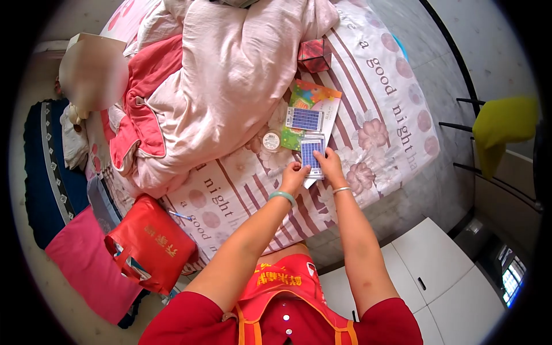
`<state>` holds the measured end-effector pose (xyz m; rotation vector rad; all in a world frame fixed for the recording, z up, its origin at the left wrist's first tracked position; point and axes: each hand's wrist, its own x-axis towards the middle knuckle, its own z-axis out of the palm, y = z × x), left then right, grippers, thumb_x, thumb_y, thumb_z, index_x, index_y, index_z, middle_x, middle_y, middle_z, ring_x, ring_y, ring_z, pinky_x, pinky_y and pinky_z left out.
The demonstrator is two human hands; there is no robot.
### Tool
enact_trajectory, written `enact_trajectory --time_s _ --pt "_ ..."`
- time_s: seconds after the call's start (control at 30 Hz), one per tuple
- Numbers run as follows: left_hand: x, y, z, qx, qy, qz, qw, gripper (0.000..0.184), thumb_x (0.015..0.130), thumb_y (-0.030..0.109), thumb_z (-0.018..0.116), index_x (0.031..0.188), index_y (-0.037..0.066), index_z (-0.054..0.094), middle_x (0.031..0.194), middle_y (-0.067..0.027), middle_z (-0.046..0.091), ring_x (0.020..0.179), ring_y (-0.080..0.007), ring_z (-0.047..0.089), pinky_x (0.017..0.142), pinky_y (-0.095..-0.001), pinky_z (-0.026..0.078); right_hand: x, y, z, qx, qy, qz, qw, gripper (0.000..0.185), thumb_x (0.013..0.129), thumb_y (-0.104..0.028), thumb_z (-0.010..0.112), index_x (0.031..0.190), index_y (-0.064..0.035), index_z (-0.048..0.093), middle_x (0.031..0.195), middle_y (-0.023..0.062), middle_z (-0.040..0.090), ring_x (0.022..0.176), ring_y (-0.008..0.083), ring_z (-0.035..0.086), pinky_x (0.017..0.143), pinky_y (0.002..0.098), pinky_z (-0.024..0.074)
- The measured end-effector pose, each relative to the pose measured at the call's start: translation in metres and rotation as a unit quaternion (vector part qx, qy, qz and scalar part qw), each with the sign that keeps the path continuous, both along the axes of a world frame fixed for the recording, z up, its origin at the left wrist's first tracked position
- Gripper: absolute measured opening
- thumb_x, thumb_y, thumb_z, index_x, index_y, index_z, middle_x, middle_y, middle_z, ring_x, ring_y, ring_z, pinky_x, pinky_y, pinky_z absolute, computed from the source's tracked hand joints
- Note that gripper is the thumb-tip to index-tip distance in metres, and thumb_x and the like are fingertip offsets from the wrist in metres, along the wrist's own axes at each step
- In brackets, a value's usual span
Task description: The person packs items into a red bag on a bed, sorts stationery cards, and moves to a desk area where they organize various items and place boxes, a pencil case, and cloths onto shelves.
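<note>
Both hands are together over the bed, at the lower end of a small blue-and-white printed card (311,150). My left hand (293,177), with a pale green bangle at the wrist, pinches the card's lower left edge. Closed on its right side is my right hand (332,165), its thumb on the card's face; a silver bangle circles that wrist. More cards seem to lie under this one, though how many I cannot tell. Just beyond lies a similar printed card (304,119) on a colourful booklet (315,95). A round white-labelled roll or lid (271,141) rests left of the cards.
A pink quilt (230,75) is heaped on the bed, with a dark red patterned box (314,56) beside it. A red bag (150,244) and a pen (180,215) are at the near left. A yellow-green chair (506,129) stands right; white cabinets (428,264) are at the lower right.
</note>
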<state>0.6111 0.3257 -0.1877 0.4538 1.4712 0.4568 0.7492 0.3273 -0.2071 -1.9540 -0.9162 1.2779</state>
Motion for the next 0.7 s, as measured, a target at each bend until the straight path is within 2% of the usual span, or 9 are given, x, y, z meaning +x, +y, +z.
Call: enact_trajectory --time_s 0.1,0.2,0.23,0.33,0.4,0.47,0.6,0.63,0.7 --pt "-0.023 -0.003 0.019 -0.035 -0.059 0.005 0.998 0.015 0.081 0.009 0.065 0.089 0.005 0.052 0.080 -0.0012 0.055 0.071 -0.0103 0.054 0.061 -0.0235 0.045 0.004 -0.010 -0.002 0.007 0.170 -0.051 0.984 0.021 0.083 -0.015 0.061 0.096 0.0010 0.060 0.083 0.0065 0.064 0.071 0.0103 0.057 0.065 0.0270 0.0465" --pt "-0.042 -0.008 0.028 -0.064 -0.058 -0.014 0.996 0.017 0.082 0.008 0.064 0.094 0.005 0.052 0.081 -0.0016 0.055 0.075 -0.0106 0.055 0.064 -0.0241 0.046 0.012 -0.020 -0.010 0.018 0.148 -0.065 0.987 0.021 0.082 -0.009 0.061 0.100 0.0011 0.058 0.086 0.0063 0.064 0.073 0.0105 0.058 0.067 0.0256 0.0471" --pt "-0.047 -0.011 0.030 -0.053 -0.048 0.001 0.997 0.018 0.082 0.007 0.063 0.096 0.004 0.053 0.081 -0.0019 0.055 0.076 -0.0114 0.056 0.065 -0.0245 0.047 0.012 -0.023 -0.004 0.019 0.225 -0.107 0.968 0.025 0.082 -0.003 0.059 0.106 0.0023 0.054 0.089 0.0074 0.064 0.076 0.0104 0.059 0.068 0.0243 0.0475" --pt "-0.065 -0.017 0.027 -0.042 -0.042 0.032 0.998 0.021 0.081 0.003 0.061 0.101 0.000 0.054 0.083 -0.0036 0.057 0.080 -0.0137 0.057 0.070 -0.0262 0.048 0.014 -0.030 0.023 0.025 0.236 -0.148 0.960 0.028 0.083 0.000 0.056 0.111 0.0018 0.050 0.094 0.0064 0.063 0.080 0.0107 0.060 0.073 0.0237 0.0493" --pt "-0.077 -0.018 0.024 -0.035 -0.033 -0.026 0.998 0.019 0.081 0.004 0.061 0.099 -0.001 0.056 0.085 -0.0046 0.059 0.079 -0.0140 0.058 0.072 -0.0268 0.047 0.018 -0.041 0.021 0.033 0.221 -0.152 0.963 0.027 0.083 -0.002 0.058 0.108 0.0019 0.051 0.090 0.0060 0.063 0.077 0.0104 0.060 0.070 0.0228 0.0489" --pt "-0.084 -0.017 0.029 -0.033 -0.015 -0.033 0.999 0.017 0.082 0.005 0.061 0.097 -0.002 0.057 0.086 -0.0052 0.060 0.078 -0.0135 0.057 0.072 -0.0268 0.047 0.028 -0.054 0.011 -0.015 0.127 -0.135 0.982 0.021 0.082 -0.009 0.062 0.099 0.0017 0.056 0.083 0.0038 0.062 0.070 0.0078 0.056 0.063 0.0216 0.0457" --pt "-0.100 -0.021 0.022 -0.015 0.001 -0.004 1.000 0.015 0.081 0.006 0.062 0.094 -0.001 0.060 0.083 -0.0035 0.060 0.074 -0.0111 0.056 0.070 -0.0241 0.046 0.029 -0.034 0.056 0.049 -0.056 -0.089 0.993 0.024 0.083 -0.021 0.062 0.082 0.0019 0.055 0.068 0.0041 0.055 0.061 0.0071 0.047 0.054 0.0254 0.0390" --pt "-0.103 -0.023 0.018 -0.007 0.006 -0.013 1.000 0.017 0.081 0.007 0.062 0.096 -0.001 0.059 0.084 -0.0035 0.060 0.075 -0.0111 0.055 0.070 -0.0239 0.046 0.030 -0.016 0.072 0.025 -0.091 -0.019 0.995 0.025 0.083 -0.022 0.060 0.082 0.0018 0.054 0.073 0.0100 0.056 0.064 0.0137 0.053 0.057 0.0285 0.0406" --pt "-0.105 -0.023 0.016 -0.002 0.012 -0.022 1.000 0.019 0.081 0.007 0.062 0.098 -0.002 0.058 0.085 -0.0035 0.059 0.075 -0.0111 0.055 0.070 -0.0238 0.046 0.024 0.025 0.078 0.136 -0.186 0.081 0.970 0.020 0.080 -0.017 0.061 0.081 0.0010 0.054 0.084 0.0135 0.058 0.073 0.0243 0.057 0.064 0.0348 0.0429"
